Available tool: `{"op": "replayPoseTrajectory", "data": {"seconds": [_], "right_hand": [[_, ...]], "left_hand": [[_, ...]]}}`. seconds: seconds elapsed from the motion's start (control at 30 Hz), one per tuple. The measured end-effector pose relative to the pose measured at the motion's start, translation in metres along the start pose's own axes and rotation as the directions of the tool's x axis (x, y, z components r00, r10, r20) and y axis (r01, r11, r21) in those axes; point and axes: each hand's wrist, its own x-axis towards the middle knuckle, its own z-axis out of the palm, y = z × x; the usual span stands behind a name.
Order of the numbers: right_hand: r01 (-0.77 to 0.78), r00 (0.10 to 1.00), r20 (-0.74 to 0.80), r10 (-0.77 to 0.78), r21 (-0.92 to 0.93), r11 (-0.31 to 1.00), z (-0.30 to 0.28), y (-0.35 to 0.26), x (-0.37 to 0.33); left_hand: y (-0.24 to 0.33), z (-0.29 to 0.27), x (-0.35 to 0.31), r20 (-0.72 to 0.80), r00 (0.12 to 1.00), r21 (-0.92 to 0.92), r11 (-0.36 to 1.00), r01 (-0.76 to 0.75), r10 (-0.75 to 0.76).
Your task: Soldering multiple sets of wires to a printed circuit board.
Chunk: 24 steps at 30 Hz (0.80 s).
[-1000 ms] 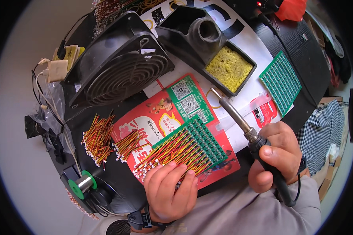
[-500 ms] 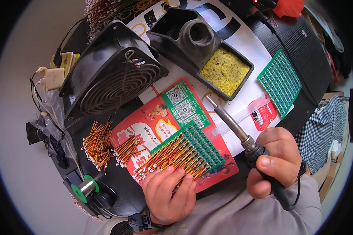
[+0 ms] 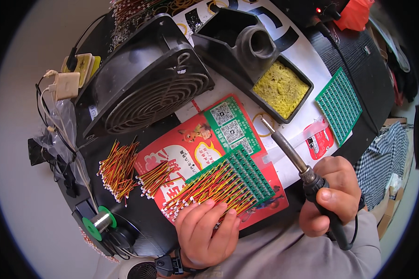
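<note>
My right hand (image 3: 336, 197) is closed round the black handle of a soldering iron (image 3: 289, 149). Its bare metal tip points up and left, beside the sponge tray. My left hand (image 3: 208, 236) lies with fingers stretched out over the white-plugged ends of red, yellow and black wires (image 3: 214, 185). These wires lie in rows across a green circuit board (image 3: 252, 176), whose right part shows bare rows of pads. Under the board is a red printed sheet (image 3: 275, 204). Two loose bundles, a larger wire bundle (image 3: 118, 168) and a smaller wire bundle (image 3: 157, 179), lie to the left.
A black fan (image 3: 156, 100) stands at the back left. Beyond the sheet sits a black iron stand (image 3: 233, 58) with a yellow sponge (image 3: 280, 89). Another green board panel (image 3: 340, 107) lies at right, under the iron's cable. A solder spool (image 3: 100, 223) stands at lower left.
The whole view has shifted, so the things on the table appear slightly farther right. My right hand keeps its grip on the soldering iron, and my left hand stays on the wires.
</note>
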Motion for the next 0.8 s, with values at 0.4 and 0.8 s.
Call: {"op": "replayPoseTrajectory", "data": {"seconds": [0.4, 0.8], "right_hand": [[-0.001, 1.000, -0.017, 0.001, 0.021, 1.000, 0.0004, -0.0017, -0.0001], [-0.007, 1.000, 0.022, 0.006, 0.039, 0.999, -0.0022, -0.0010, 0.0024]], "left_hand": [[0.0004, 0.0001, 0.0014, -0.007, 1.000, -0.006, 1.000, 0.004, -0.005], [0.0007, 0.0006, 0.0020, -0.012, 1.000, -0.007, 1.000, 0.004, -0.004]]}}
